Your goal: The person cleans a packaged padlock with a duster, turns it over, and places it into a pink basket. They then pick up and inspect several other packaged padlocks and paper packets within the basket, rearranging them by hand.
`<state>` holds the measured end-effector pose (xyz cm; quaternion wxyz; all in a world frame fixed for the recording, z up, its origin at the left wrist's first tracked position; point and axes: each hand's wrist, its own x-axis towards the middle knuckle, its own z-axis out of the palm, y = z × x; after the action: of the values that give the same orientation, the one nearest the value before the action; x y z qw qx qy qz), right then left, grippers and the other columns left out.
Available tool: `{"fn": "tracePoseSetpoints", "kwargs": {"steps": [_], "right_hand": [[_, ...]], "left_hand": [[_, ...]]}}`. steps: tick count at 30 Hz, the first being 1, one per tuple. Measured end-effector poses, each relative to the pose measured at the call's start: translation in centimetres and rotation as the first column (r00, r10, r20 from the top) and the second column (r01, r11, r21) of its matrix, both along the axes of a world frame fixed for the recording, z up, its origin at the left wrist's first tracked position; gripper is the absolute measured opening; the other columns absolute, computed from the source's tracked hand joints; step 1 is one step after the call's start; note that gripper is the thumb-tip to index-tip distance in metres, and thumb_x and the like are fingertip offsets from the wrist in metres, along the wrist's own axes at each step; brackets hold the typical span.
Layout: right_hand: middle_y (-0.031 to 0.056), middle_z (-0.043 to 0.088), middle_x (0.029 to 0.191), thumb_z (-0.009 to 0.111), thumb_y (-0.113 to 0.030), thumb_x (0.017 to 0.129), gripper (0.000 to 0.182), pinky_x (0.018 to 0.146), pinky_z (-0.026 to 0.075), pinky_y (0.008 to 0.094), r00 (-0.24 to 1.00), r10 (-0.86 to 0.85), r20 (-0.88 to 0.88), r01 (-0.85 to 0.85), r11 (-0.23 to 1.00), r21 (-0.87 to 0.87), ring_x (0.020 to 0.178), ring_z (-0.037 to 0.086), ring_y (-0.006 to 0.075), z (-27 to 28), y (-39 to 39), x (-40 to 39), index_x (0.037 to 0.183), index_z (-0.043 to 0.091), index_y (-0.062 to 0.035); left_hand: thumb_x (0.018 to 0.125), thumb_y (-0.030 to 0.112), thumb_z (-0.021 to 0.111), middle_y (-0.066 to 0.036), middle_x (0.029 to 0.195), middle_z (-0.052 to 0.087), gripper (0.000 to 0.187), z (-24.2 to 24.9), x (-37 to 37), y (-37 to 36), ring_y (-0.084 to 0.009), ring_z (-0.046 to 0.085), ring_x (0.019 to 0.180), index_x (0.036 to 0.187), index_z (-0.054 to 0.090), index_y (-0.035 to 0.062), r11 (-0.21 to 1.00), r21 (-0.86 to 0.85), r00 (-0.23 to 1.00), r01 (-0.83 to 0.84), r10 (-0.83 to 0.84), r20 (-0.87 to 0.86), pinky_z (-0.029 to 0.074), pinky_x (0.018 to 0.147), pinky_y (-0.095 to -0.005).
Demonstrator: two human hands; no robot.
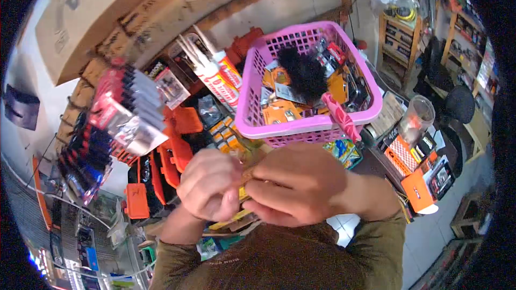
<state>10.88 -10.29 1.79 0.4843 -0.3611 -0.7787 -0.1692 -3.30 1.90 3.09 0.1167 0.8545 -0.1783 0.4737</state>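
Note:
Both hands are raised close together in front of the chest, just below the near rim of a pink plastic basket (309, 129). My left hand (210, 185) has its fingers curled in, and the thumb lies against them. My right hand (295, 185) is also closed, its fingertips turned toward the left hand. Something small and yellowish-brown shows between the two hands, too blurred to make out. Packaged goods on orange and yellow cards (282, 111) and a black fuzzy item (303, 72) fill the basket.
Hanging blister packs (129, 113) are at the left, above orange cases (174, 153). White-nozzled tubes (220, 80) stand left of the basket. To the right are a clear plastic cup (416, 115) and an orange box (418, 190). Wooden shelves (399, 43) stand farther back.

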Motion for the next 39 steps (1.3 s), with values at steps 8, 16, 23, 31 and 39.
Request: {"fn": "tracePoseSetpoints", "kwargs": {"steps": [8,16,23,31,39], "right_hand": [[0.0007,0.045,0.066,0.059,-0.019,0.056,0.014,0.078,0.035,0.0315,0.714,-0.362,0.599,0.644,0.674,-0.362,0.068,0.049,0.0158,-0.4,-2.2,8.4,0.063,0.051,-0.0108],[0.0058,0.051,0.068,0.060,-0.012,0.060,0.010,0.078,0.038,0.0397,0.566,-0.513,0.646,0.820,0.436,-0.372,0.074,0.054,0.0216,0.8,-2.3,16.6,0.067,0.054,-0.0072],[0.0061,0.053,0.073,0.057,-0.015,0.065,0.012,0.074,0.041,0.0358,0.711,-0.474,0.520,0.703,0.456,-0.546,0.074,0.055,0.0233,-0.5,1.3,17.1,0.073,0.056,-0.0066],[0.0097,0.055,0.077,0.052,-0.013,0.066,0.014,0.065,0.046,0.0351,0.859,-0.216,0.464,0.475,0.673,-0.567,0.073,0.057,0.0242,-4.2,5.5,17.9,0.075,0.057,-0.0037],[0.0152,0.057,0.067,0.052,-0.010,0.066,0.012,0.057,0.048,0.0391,0.865,-0.177,0.469,0.463,0.640,-0.613,0.064,0.059,0.0300,-3.1,7.1,18.7,0.071,0.059,-0.0013]], "left_hand": [[0.071,0.006,0.058,-0.013,0.079,0.058,0.017,-0.4,9.3,4.0,-0.0260,0.058,0.074,0.087,0.057,0.0002,0.934,0.014,0.782,-0.358,0.308,-0.542,0.046,0.067,-0.0322],[0.073,0.006,0.053,-0.017,0.085,0.056,0.021,-2.9,13.5,9.2,-0.0340,0.054,0.081,0.093,0.054,-0.0016,0.912,0.159,0.529,-0.378,0.353,-0.772,0.044,0.070,-0.0386],[0.073,0.012,0.057,-0.018,0.097,0.055,0.029,-5.5,15.5,10.7,-0.0340,0.054,0.086,0.100,0.052,0.0008,0.822,0.381,0.338,-0.424,0.534,-0.775,0.045,0.074,-0.0394],[0.075,0.018,0.058,-0.015,0.089,0.058,0.027,-6.1,16.9,11.2,-0.0329,0.056,0.082,0.097,0.052,0.0037,0.721,0.432,0.116,-0.541,0.573,-0.811,0.045,0.069,-0.0397],[0.072,0.012,0.064,-0.009,0.069,0.055,0.021,-6.5,17.5,11.8,-0.0164,0.056,0.061,0.083,0.050,0.0015,0.783,-0.069,0.365,-0.619,0.209,-0.907,0.044,0.054,-0.0295]]}}
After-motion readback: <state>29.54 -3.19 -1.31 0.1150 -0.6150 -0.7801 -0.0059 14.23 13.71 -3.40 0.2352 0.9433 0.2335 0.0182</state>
